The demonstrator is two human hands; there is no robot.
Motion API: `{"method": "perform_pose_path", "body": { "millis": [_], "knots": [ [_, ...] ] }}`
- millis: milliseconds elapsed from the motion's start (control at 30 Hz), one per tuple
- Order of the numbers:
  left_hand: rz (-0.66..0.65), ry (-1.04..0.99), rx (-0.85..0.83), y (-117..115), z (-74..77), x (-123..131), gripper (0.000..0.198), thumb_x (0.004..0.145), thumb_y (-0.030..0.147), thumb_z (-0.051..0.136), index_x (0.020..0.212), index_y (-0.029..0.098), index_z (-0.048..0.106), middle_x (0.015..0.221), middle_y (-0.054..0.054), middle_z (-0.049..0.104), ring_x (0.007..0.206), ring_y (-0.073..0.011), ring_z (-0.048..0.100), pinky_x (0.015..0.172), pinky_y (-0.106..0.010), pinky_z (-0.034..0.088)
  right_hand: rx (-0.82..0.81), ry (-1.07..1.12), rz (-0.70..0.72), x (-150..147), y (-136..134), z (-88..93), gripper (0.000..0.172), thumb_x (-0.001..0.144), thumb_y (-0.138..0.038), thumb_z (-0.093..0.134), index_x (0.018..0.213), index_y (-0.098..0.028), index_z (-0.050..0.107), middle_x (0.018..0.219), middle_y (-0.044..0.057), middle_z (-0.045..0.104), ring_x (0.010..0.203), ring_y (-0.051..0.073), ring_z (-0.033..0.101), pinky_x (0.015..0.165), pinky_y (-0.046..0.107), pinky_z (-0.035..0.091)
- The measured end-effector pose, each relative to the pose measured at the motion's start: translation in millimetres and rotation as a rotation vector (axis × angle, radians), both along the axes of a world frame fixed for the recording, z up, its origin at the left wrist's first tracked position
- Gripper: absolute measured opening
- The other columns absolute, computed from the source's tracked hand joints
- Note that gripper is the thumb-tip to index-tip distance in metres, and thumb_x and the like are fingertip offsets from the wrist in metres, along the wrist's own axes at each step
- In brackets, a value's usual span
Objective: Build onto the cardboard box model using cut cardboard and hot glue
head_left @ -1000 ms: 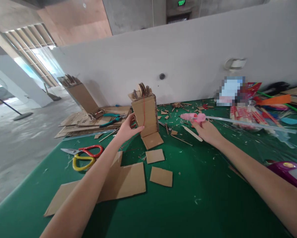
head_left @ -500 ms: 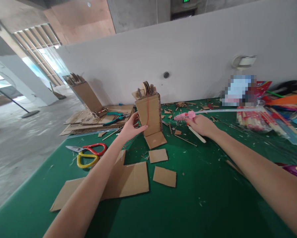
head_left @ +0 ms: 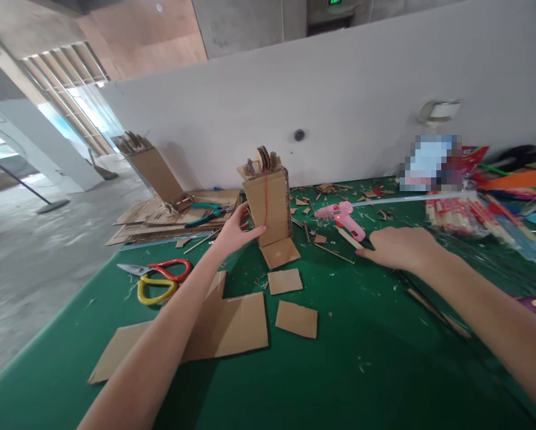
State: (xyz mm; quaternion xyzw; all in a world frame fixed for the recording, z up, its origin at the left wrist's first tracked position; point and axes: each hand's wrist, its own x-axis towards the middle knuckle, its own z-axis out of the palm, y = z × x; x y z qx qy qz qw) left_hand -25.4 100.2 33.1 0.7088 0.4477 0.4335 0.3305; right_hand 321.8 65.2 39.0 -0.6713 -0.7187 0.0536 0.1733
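A: Where is the cardboard tower, and what are the hands doing?

B: The tower stands on a green tabletop, topped with upright cardboard discs, a red string down its front and a flat flap at its foot. The left hand grips its left side, thumb pressed to the front; some fingers are hidden behind.

A: And the right hand?

B: The right hand is well to the tower's right, fingers partly curled, just beside the handle of a pink hot glue gun. I cannot tell whether it pinches anything. The gun's nozzle points toward the tower.

A: What else surrounds the tower?

B: In front of it lie two small cardboard rectangles and a larger cut piece. To its left are teal-handled pliers and, nearer the viewer, scissors with one red and one yellow handle. Farther left, a second cardboard tower stands on stacked cardboard sheets.
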Motion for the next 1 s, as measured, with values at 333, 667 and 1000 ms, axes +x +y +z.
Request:
{"method": "perform_pose_path", "body": {
  "millis": [333,667,1000],
  "knots": [
    [0.014,-0.015,0.01,2,-2.2,1,0.071,0.067,0.038,0.075,0.13,0.018,0.046,0.134,-0.013,0.053,0.121,-0.0278,0.052,0.099,-0.045,0.044,0.214,-0.412,0.663,-118,-30,4.1,0.016,0.086,-0.03,0.057,0.092,-0.015,0.057,0.087,0.006,0.066,0.071,0.02,0.064,0.046,0.028,0.029],
    [0.001,0.012,0.023,3,-1.7,-2,0.067,0.067,0.035,0.074,0.127,0.018,0.051,0.129,-0.011,0.058,0.114,-0.0261,0.057,0.095,-0.042,0.048,0.347,-0.571,0.777,-116,-13,-6.9,0.013,0.091,-0.015,0.046,0.089,-0.014,0.059,0.087,0.007,0.065,0.072,0.018,0.062,0.047,0.027,0.027],
    [0.027,0.046,0.03,1,1.2,0,0.066,0.069,0.038,0.073,0.127,0.016,0.053,0.124,-0.011,0.061,0.112,-0.0273,0.058,0.091,-0.041,0.05,0.358,-0.628,0.769,-114,-12,-21.1,0.016,0.086,-0.006,0.049,0.092,-0.015,0.061,0.087,0.006,0.065,0.075,0.02,0.061,0.05,0.026,0.03]
  ]
}}
